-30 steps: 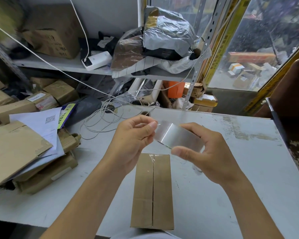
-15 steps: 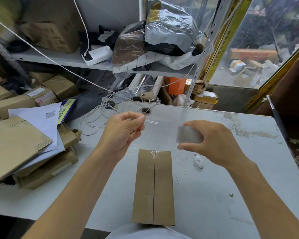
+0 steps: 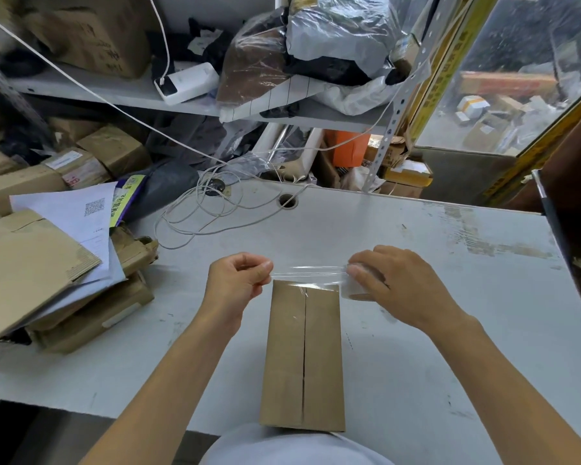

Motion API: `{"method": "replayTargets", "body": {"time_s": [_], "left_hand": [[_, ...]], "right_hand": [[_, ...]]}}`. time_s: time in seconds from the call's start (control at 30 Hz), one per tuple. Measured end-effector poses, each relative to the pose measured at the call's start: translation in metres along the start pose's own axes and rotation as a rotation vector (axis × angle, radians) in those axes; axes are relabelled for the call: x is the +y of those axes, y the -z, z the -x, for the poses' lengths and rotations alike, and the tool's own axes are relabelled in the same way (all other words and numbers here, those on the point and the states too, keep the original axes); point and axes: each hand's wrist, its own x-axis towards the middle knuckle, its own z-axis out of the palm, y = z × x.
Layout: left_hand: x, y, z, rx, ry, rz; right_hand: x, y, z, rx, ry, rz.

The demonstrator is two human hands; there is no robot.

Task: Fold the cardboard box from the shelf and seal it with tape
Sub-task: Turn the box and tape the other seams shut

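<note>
Cardboard box: brown cardboard box (image 3: pixel 303 357) lies flat on the white tabletop (image 3: pixel 433 330), long side running away from the person, near end at the tabletop's front edge; its two top flaps meet along a centre seam (image 3: pixel 304 350).
Tape: a clear strip of tape (image 3: pixel 307 273) is stretched crosswise just over the box's far end; a short piece already shines on the seam there.
Left hand: the left hand (image 3: pixel 237 285) pinches the strip's free end between thumb and curled fingers, just left of the box's far corner.
Right hand: the right hand (image 3: pixel 396 285) is curled round the tape roll (image 3: pixel 358 286), low by the tabletop just right of the far corner.
Step in hand: sealing; folding looks done, and most of the seam appears bare.
Next move: probably lower the taut strip onto the far end and press it flat, keeping it square so it does not wrinkle or stick to itself.
Whether the strip touches the box: cannot tell.
Around: a stack of flat cartons and papers (image 3: pixel 47 263) to the left, well apart; a loose white cable (image 3: pixel 208 209) coiled beyond the box; a cluttered shelf (image 3: pixel 114 92) behind.
In the way: nothing lies between the hands and the box; the cable is the nearest thing to snag.
</note>
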Motion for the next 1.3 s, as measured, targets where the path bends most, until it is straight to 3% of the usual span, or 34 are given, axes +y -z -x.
{"method": "replayTargets", "body": {"time_s": [0.37, 0.6, 0.8, 0.93, 1.13, 1.2, 1.3], "left_hand": [[-0.021, 0.005, -0.014, 0.022, 0.032, 0.013], [-0.036, 0.01, -0.025, 0.026, 0.122, 0.081], [-0.054, 0.003, -0.03, -0.142, 0.285, 0.307], [-0.058, -0.001, -0.035, -0.137, 0.279, 0.313], [-0.07, 0.0, -0.02, -0.295, 0.589, 0.158], [-0.064, -0.003, -0.014, -0.231, 0.508, 0.071], [-0.053, -0.019, -0.007, -0.1, 0.243, -0.057]], "right_hand": [[0.003, -0.016, -0.007, -0.059, -0.219, 0.085], [0.003, -0.026, -0.019, -0.096, -0.255, 0.054], [0.011, -0.036, -0.02, -0.154, -0.298, -0.098], [0.012, -0.035, -0.023, -0.163, -0.295, -0.138], [0.011, -0.038, -0.018, -0.147, -0.3, -0.166], [0.013, -0.04, -0.016, -0.124, -0.314, -0.202], [0.011, -0.045, -0.015, -0.105, -0.304, -0.218]]}}
